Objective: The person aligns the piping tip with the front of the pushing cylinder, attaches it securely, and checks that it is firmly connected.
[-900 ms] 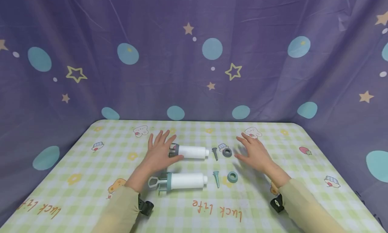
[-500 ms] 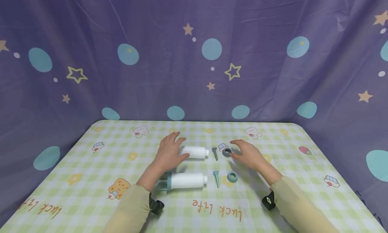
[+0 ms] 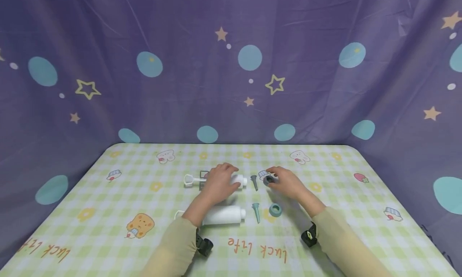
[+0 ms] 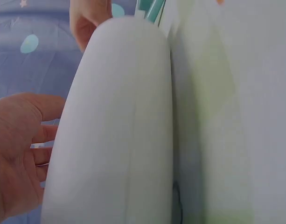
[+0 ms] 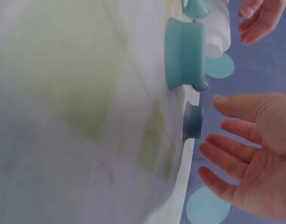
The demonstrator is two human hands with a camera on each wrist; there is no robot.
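Observation:
Two white syringe-like tubes lie side by side: the far tube [image 3: 238,181] has a grey collar and white pull handle, the near tube [image 3: 224,215] is partly hidden by my left wrist. My left hand [image 3: 219,182] is over the far tube, fingers loosely bent and covering its middle. My right hand [image 3: 288,182] is at the grey ring [image 3: 268,181]; in the right wrist view its fingers [image 5: 226,144] are spread apart from that grey ring [image 5: 193,121]. A grey cone-shaped nozzle [image 3: 254,182] lies between the hands.
A teal nozzle [image 3: 256,213] and a teal ring [image 3: 275,210] lie nearer the front, right of the near tube. Everything rests on a green checked tablecloth [image 3: 317,164]. A purple curtain [image 3: 231,116] hangs behind the table.
My left hand has moved right along the far tube, uncovering its handle. The right hand has moved left to the grey ring. The tubes, nozzles and rings have stayed in place.

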